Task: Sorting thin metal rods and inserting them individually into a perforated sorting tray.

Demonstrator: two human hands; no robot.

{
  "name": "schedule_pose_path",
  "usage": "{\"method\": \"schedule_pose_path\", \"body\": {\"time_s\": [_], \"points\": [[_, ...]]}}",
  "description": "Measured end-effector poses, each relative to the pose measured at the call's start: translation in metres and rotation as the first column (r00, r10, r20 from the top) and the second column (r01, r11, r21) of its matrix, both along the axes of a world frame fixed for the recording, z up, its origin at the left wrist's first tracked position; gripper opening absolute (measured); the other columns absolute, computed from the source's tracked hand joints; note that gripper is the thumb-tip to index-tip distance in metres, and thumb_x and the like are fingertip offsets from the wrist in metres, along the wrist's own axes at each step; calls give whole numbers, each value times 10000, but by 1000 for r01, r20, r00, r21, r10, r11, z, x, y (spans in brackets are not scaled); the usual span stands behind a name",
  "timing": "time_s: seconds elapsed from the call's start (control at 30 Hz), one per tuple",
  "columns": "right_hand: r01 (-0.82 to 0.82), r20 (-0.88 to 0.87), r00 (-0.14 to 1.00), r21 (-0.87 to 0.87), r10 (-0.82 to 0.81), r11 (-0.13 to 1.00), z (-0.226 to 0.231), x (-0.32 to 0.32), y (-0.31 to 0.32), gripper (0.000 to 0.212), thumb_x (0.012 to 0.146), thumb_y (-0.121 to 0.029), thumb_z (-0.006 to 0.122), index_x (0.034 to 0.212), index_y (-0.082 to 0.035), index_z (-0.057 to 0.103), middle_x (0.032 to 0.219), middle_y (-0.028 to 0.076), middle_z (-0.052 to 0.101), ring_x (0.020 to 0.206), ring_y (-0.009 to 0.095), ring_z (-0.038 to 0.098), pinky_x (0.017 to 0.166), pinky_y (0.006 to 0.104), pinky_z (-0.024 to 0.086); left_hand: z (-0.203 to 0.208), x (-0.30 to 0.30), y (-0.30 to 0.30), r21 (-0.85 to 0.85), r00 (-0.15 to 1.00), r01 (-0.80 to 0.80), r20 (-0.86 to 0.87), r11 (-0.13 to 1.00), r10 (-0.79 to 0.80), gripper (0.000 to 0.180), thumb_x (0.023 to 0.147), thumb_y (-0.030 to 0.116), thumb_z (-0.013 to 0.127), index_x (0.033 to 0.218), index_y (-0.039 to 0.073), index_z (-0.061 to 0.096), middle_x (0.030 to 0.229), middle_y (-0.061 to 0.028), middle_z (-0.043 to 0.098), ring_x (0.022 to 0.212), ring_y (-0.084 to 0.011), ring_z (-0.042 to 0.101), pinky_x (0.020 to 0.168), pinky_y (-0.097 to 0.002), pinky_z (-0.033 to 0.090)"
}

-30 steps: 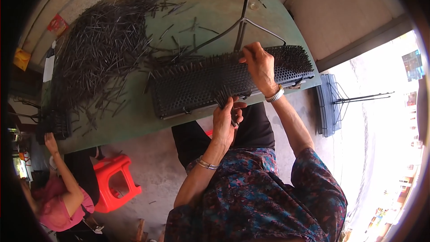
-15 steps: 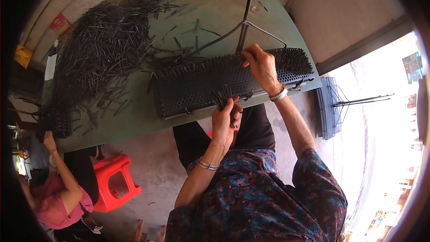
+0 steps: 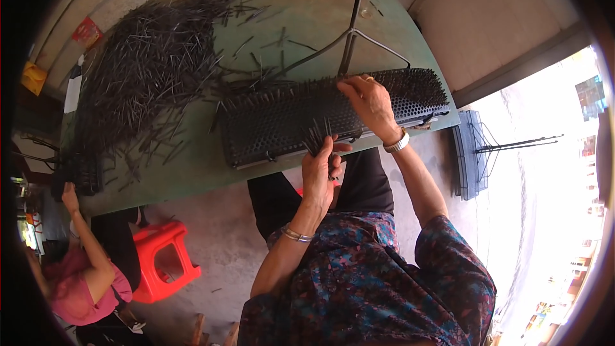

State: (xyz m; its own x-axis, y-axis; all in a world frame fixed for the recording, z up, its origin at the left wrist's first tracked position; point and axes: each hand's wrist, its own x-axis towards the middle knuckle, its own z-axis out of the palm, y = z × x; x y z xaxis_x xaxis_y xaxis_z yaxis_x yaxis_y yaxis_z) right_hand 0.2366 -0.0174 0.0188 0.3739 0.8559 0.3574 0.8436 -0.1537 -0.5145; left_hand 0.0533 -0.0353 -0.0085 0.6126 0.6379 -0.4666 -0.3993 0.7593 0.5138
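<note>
My left hand (image 3: 318, 170) is closed around a small bundle of thin black sticks (image 3: 315, 138), whose tips fan out above the thumb. In front of me at the table's edge lies a long dark perforated rack (image 3: 269, 133) with rows of round holes. Short black sticks (image 3: 419, 83) stand upright along its far side and thickly at its right end. Over the middle of the rack, my right hand (image 3: 373, 104) has its fingertips pinched together at the standing rows; what they hold is too small to make out.
A big heap of loose black sticks (image 3: 150, 64) covers the left of the green table (image 3: 307, 22). A thin metal stand (image 3: 351, 32) rises behind the rack. Left are a co-worker's hand (image 3: 70, 198) and a red stool (image 3: 168, 234). Grey racks (image 3: 473, 154) stand right.
My right hand has shifted slightly left and down along the far rows of the rack. My left hand with its sticks stays almost in place. The co-worker's hand has moved slightly.
</note>
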Motion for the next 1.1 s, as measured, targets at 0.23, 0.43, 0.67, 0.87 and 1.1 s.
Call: {"method": "schedule_pose_path", "body": {"time_s": [0.23,0.43,0.67,0.87,1.1], "points": [[-405,-724,670,-172,163,898,4,-14,-23,235,901,-170,645,1007,38,668,714,45,635,645,94,601,598,250,503,6,0,2,92,1000,10,21,996,-12,256,972,233,598,1086,5,624,978,-143,702,584,-51,469,459,-173,330],[-395,-839,531,-121,118,911,12,-14,-27,224,889,-141,641,1011,45,669,732,45,637,678,90,603,596,243,500,3,2,1,2,998,-11,-66,1000,11,235,935,208,652,1057,7,645,1008,-127,710,572,-75,504,458,-197,396],[-330,-756,642,-124,127,936,11,-13,-27,211,896,-116,627,1036,39,655,718,49,628,666,96,600,594,254,504,8,-1,3,28,994,31,-106,999,-28,233,928,213,662,1050,15,657,1010,-116,716,778,-141,679,459,-202,400],[-454,-806,576,-177,136,873,12,-7,-26,188,897,-124,632,989,40,643,735,60,651,669,108,625,600,254,521,4,-2,2,86,989,99,-120,991,-88,283,917,267,675,1074,32,658,997,-115,719,777,-148,693,435,-185,356],[-522,-819,569,-284,80,804,28,-4,-23,187,908,-124,619,982,47,627,757,83,672,712,146,677,630,265,549,-3,-3,2,165,988,123,-118,979,-104,400,908,392,673,1030,12,653,961,-140,720,692,-157,697,377,-181,301]]}}
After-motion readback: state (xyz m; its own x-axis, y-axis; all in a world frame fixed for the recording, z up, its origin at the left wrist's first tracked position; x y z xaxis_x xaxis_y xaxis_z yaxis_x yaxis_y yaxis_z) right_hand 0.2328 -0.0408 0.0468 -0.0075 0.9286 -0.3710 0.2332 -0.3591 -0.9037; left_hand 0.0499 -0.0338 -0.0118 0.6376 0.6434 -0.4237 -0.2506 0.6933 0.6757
